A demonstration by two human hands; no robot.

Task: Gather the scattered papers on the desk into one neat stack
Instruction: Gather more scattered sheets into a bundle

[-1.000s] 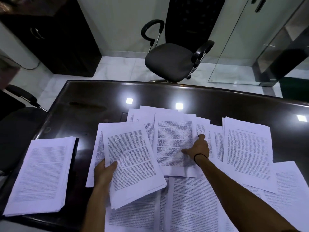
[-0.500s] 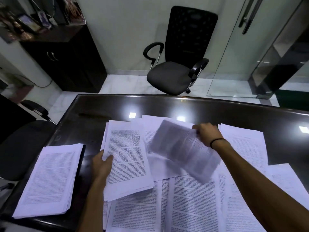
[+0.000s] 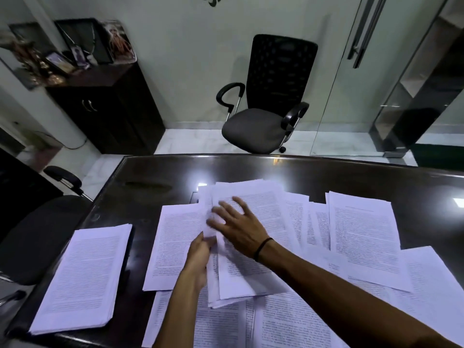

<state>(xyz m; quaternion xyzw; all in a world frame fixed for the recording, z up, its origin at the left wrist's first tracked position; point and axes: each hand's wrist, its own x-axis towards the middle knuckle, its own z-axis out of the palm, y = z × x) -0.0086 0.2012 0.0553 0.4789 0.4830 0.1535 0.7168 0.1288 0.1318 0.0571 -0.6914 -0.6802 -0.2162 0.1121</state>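
Note:
Printed white papers lie scattered over the dark glossy desk [image 3: 155, 187]. My left hand [image 3: 200, 257] grips the left edge of a small bundle of sheets [image 3: 241, 275] near the desk's middle. My right hand [image 3: 236, 227] lies flat on top of that bundle with fingers spread, holding nothing. A single sheet [image 3: 175, 247] lies just left of the bundle. More loose sheets [image 3: 361, 234] fan out to the right and along the near edge [image 3: 276, 322]. A thick, squared stack of papers [image 3: 80, 277] rests at the desk's left end.
A black office chair [image 3: 266, 126] stands beyond the desk's far edge. Another dark chair [image 3: 37, 234] is close to the left end. A dark cabinet [image 3: 105, 109] with framed pictures is at the back left, a glass door [image 3: 376, 96] at the back right.
My right hand lifted a sheet from the middle, swung it left onto the bundle in my left hand and let go. The bundle shifted right, and the view tilted up.

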